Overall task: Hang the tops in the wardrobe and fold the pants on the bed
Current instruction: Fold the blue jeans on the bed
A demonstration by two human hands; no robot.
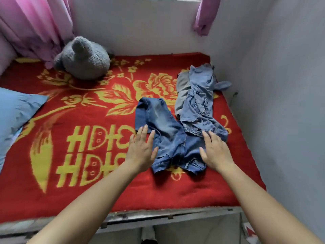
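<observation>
— What kind of surface is it, and what room?

— It is a bed (175,214) with a metal edge, covered by a red blanket (109,196) with yellow flowers and big yellow letters. It stands in a corner, between a pale back wall (131,29) and a pale side wall (281,85) on the right.

— Where are the pants?

— The dark blue pants (168,136) lie on the blanket, right of the middle and near the front edge, with one leg turned up toward the back wall. Just beside them, on the right and partly touching, is a pile: a light blue denim garment (198,103) on top of a grey garment (182,92). I cannot tell if these are tops or pants.

— And the hands?

— Both are flat, with straight, spread fingers, and they hold nothing. The left hand (140,152) is at the left edge of the pants, its fingertips touching the cloth. The right hand (216,154) lies on the right side of the pants.

— Please count the things.

— One pair of dark pants, two garments in the pile, two hands. One grey plush toy (84,59) at the back left, one blue pillow (15,110) at the left edge. Two pink curtains: the left curtain (35,23) comes down to the bed behind the toy, and the right curtain (205,14) hangs high on the back wall.
</observation>
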